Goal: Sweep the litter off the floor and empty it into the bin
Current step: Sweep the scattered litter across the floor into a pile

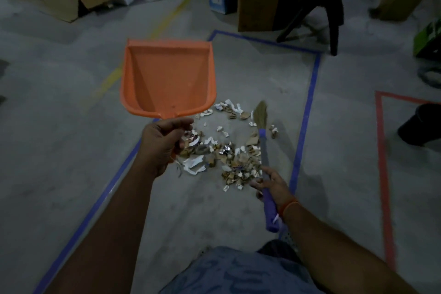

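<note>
The left hand has its fingers curled tight round the short handle of an orange plastic dustpan, thumb across the top; the handle itself is almost wholly hidden inside the fist. The pan is held up off the concrete floor, its smooth, flat-bottomed scoop fanning out toward 12 o'clock from the knuckles, raised side walls tapering back to the grip.

The right hand wraps a hand broom by its purple sleeved handle, fingers curled round the shaft, though motion blur leaves the exact finger placement unclear. The handle's butt sticks out past the wrist toward 6 o'clock; the straw-coloured bristle tuft points toward 12 o'clock.

The litter lies scattered on the floor between the two hands: torn white paper scraps, brown crumpled bits and a few shiny foil-like pieces. It sits at about 3 o'clock from the left fist and 11 o'clock from the right fingers, its near edge just beside them. The bristles lie at the pile's right margin. A dark bin stands at 3 o'clock, well apart from the pile, beyond blue tape and red tape lines.
</note>
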A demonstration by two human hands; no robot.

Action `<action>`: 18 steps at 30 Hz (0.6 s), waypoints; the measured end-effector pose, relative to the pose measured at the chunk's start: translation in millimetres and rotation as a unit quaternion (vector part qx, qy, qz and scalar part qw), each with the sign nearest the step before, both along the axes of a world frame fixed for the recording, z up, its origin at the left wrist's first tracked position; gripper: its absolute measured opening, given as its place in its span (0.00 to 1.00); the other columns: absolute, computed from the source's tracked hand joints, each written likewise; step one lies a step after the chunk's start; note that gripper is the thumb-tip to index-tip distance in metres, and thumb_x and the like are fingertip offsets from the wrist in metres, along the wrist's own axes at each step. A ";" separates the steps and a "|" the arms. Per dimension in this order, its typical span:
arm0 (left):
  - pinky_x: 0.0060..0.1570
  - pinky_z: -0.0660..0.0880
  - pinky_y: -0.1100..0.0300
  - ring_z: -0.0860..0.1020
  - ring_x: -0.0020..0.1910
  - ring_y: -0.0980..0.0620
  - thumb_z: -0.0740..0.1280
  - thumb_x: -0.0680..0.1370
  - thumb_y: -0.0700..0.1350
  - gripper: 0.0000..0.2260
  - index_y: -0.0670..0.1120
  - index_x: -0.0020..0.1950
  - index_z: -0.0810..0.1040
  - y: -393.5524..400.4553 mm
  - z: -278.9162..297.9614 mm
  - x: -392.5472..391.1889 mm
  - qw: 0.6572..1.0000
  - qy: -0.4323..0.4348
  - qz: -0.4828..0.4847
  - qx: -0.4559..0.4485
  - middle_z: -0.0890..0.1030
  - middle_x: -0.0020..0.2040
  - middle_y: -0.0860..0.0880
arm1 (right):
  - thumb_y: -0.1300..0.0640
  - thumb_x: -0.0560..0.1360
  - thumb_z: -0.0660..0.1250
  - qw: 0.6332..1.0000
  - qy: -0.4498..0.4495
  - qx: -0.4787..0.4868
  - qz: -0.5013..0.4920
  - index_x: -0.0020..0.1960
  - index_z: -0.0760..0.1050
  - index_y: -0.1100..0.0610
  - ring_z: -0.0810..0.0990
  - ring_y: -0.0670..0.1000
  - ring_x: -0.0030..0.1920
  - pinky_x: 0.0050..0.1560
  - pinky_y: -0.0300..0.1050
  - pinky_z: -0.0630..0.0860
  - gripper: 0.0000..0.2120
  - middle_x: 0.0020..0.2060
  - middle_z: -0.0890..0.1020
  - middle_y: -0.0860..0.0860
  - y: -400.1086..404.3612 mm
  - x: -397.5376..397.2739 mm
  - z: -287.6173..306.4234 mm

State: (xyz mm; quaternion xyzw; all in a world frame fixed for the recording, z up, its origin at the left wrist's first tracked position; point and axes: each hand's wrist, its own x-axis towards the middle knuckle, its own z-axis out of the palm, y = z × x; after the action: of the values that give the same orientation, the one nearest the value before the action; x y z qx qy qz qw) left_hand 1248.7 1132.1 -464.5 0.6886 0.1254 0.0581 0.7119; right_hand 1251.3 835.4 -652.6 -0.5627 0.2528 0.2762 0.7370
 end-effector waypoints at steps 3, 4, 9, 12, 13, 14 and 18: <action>0.25 0.65 0.63 0.73 0.25 0.53 0.61 0.80 0.29 0.15 0.43 0.54 0.84 57.5 -7.8 -30.9 1.000 0.014 0.022 0.006 0.85 0.44 0.45 | 0.73 0.76 0.62 0.999 0.017 0.016 0.027 0.64 0.71 0.54 0.82 0.61 0.53 0.38 0.50 0.78 0.22 0.49 0.80 0.59 70.4 1.4 3.6; 0.27 0.65 0.62 0.73 0.26 0.53 0.61 0.80 0.29 0.16 0.45 0.53 0.85 75.0 -10.0 -38.5 0.999 0.017 0.031 0.003 0.85 0.45 0.45 | 0.73 0.77 0.61 0.999 0.017 0.007 0.035 0.65 0.71 0.55 0.82 0.60 0.51 0.34 0.48 0.78 0.21 0.50 0.80 0.60 87.7 5.9 5.3; 0.25 0.64 0.63 0.72 0.25 0.53 0.62 0.79 0.29 0.18 0.48 0.51 0.86 143.6 -15.7 -54.7 0.997 0.015 0.081 -0.014 0.85 0.45 0.45 | 0.71 0.77 0.62 0.995 -0.038 -0.080 0.041 0.62 0.73 0.58 0.81 0.58 0.39 0.26 0.44 0.75 0.16 0.40 0.80 0.58 152.9 24.4 2.3; 0.24 0.61 0.65 0.72 0.25 0.53 0.62 0.80 0.30 0.16 0.46 0.52 0.85 177.8 -22.1 -50.3 0.995 0.029 0.091 -0.015 0.84 0.46 0.45 | 0.75 0.74 0.62 0.992 0.022 -0.084 0.087 0.58 0.75 0.56 0.79 0.59 0.40 0.32 0.47 0.78 0.19 0.43 0.77 0.60 190.7 33.5 -15.1; 0.25 0.61 0.64 0.72 0.25 0.53 0.62 0.80 0.30 0.15 0.45 0.53 0.85 190.0 -24.8 -45.9 0.995 0.033 0.089 -0.012 0.84 0.47 0.44 | 0.76 0.72 0.61 0.988 0.043 -0.111 0.098 0.57 0.75 0.58 0.78 0.59 0.38 0.34 0.48 0.77 0.20 0.41 0.76 0.61 203.7 42.4 -19.1; 0.26 0.61 0.64 0.72 0.25 0.53 0.62 0.80 0.30 0.15 0.45 0.53 0.85 202.8 -27.3 -39.7 0.996 0.037 0.086 -0.010 0.84 0.47 0.43 | 0.76 0.71 0.60 0.984 0.050 -0.143 0.097 0.55 0.76 0.60 0.77 0.58 0.36 0.34 0.48 0.76 0.18 0.39 0.76 0.60 215.7 54.1 -23.5; 0.24 0.62 0.65 0.72 0.25 0.53 0.62 0.80 0.30 0.15 0.44 0.53 0.85 254.9 -32.9 3.0 0.996 0.046 0.082 -0.003 0.84 0.47 0.42 | 0.64 0.73 0.63 0.966 0.024 -0.252 0.057 0.43 0.77 0.59 0.77 0.58 0.30 0.32 0.48 0.77 0.05 0.35 0.78 0.60 267.2 105.9 -35.3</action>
State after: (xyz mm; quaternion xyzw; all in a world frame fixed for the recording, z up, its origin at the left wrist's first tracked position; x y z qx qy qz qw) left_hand 1251.7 1386.9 -497.5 0.6757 0.2147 0.0843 0.7002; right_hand 1357.2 1102.6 -687.9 -0.7367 0.2995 0.2586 0.5484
